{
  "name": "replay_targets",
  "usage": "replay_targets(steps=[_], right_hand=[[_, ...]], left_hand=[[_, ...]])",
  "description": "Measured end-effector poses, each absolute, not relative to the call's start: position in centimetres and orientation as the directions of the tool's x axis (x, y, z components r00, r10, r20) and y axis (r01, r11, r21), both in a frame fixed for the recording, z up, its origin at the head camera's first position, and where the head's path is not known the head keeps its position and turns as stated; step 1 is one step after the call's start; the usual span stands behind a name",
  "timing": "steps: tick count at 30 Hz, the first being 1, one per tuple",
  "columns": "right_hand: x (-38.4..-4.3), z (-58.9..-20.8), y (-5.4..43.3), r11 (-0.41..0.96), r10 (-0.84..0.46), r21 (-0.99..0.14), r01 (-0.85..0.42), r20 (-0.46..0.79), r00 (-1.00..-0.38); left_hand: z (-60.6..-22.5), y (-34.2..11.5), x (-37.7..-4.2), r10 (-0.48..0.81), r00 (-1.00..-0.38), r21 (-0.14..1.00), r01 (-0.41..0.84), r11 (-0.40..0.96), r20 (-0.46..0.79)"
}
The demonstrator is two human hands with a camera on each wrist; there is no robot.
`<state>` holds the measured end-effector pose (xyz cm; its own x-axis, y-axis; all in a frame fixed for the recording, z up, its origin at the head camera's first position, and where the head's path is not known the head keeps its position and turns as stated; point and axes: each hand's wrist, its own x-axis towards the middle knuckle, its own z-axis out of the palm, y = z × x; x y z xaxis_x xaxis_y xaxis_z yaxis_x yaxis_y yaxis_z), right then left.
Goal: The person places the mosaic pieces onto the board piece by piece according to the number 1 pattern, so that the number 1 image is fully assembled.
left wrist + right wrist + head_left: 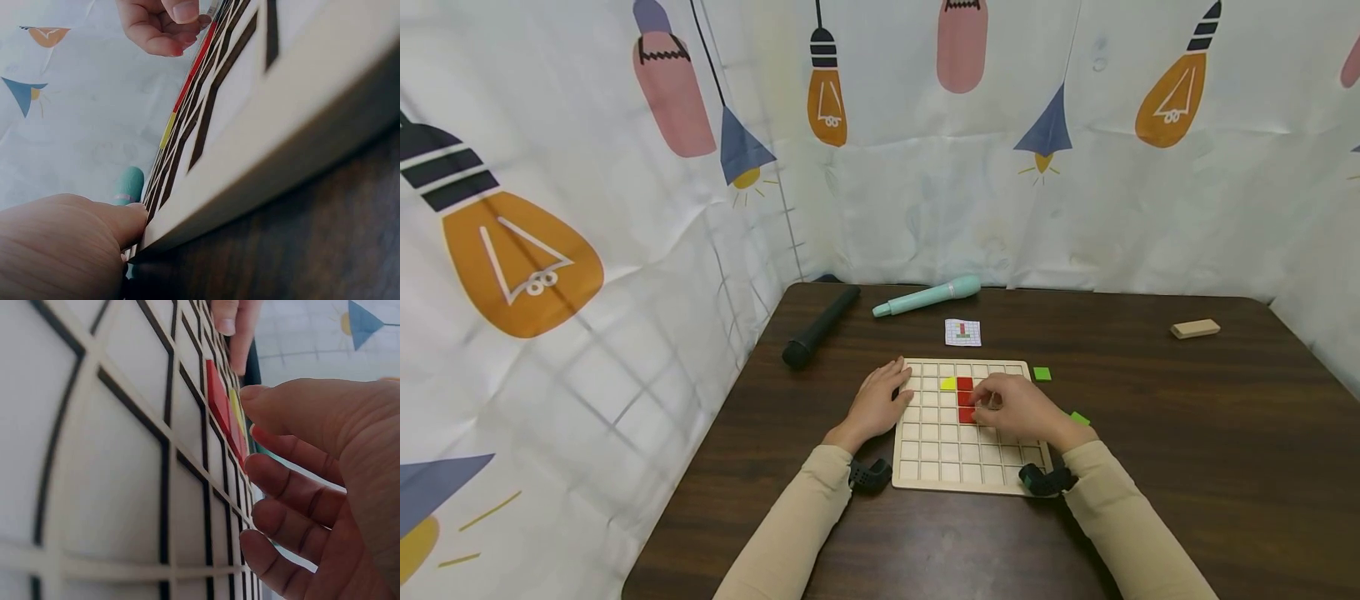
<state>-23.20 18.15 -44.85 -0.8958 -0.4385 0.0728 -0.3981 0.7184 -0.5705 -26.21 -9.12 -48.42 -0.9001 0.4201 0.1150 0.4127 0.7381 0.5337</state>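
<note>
Table: dark brown with a wood grain, its far corners rounded.
Microphone: black, lying slantwise at the table's far left, its thick end nearer the wearer.
Pen: pale teal and chunky, near the far edge, thick end to the right with a light band round it; it lies just to the right of the microphone.
Block: light wood, oblong, flat at the far right, well apart from the pen.
Curtain: white, creased, hanging beyond the table, printed with orange bulbs, blue lamps and pink shapes.
</note>
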Motion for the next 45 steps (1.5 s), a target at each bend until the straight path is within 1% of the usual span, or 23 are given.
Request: replay_targets(steps=[9, 14, 24, 35, 45], right_hand=[[-23.8, -44.9, 20.2, 0.718, -0.401, -0.578, -0.388, 0.112, -0.909], [-24.0, -44.7, 22.0, 0.725, -0.346, -0.582, -0.368, 0.155, -0.926], [-24.4, -44.9, 25.4, 0.747, -0.252, -0.593, -0.299, 0.163, -0.954], [-24.5, -45.4, 27.1, 0.756, -0.198, -0.592, -0.281, 0.203, -0.959], [-24.6, -46.4, 27.9, 0.777, -0.151, -0.585, -0.231, 0.183, -0.971]], left_hand=[[-48.6, -9.1, -26.2, 0.418, -0.902, 0.525, 0.408, 0.747, 0.106], [-48.5, -9.1, -26.1, 0.418, -0.903, 0.531, 0.405, 0.745, 0.102], [-48.3, -9.2, -26.2, 0.419, -0.903, 0.535, 0.404, 0.742, 0.1], [-48.5, -9.2, -26.3, 0.424, -0.9, 0.527, 0.41, 0.745, 0.1], [-48.4, -9.1, -26.3, 0.429, -0.898, 0.528, 0.412, 0.742, 0.098]])
